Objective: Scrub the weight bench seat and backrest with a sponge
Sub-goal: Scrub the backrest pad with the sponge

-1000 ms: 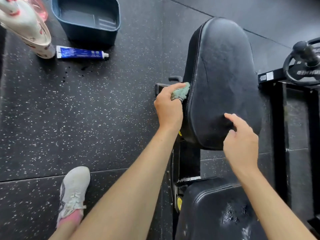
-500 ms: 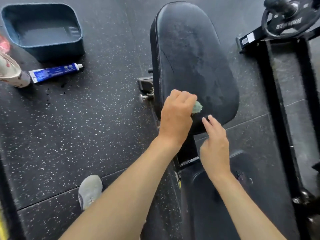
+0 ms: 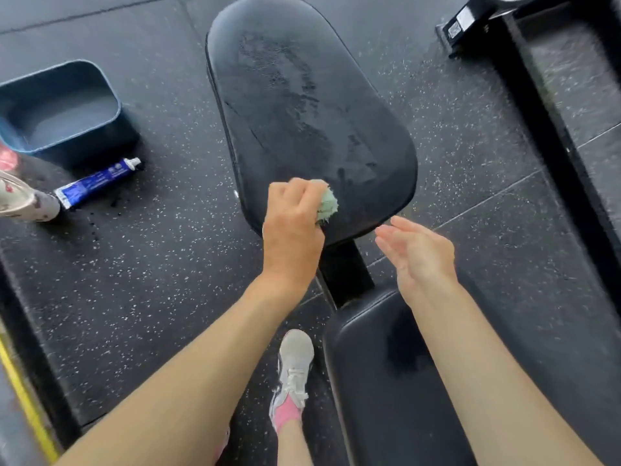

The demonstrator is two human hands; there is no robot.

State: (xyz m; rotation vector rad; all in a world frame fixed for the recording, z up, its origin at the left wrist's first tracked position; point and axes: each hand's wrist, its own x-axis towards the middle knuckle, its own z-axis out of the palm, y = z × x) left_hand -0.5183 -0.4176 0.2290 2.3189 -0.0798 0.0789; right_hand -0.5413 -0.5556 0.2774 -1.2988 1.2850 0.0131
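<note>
Speckled floor, sponge on pad

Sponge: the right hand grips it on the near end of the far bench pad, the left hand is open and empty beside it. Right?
Hands are swapped. The head view shows the left hand gripping the green sponge on the near end of the far bench pad. The right hand is the one that is open and empty beside it.

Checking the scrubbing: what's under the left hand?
A green sponge, gripped by the left hand, at the near end of the wet-streaked pad. Only its right edge shows; the hand covers the rest and where it touches.
</note>
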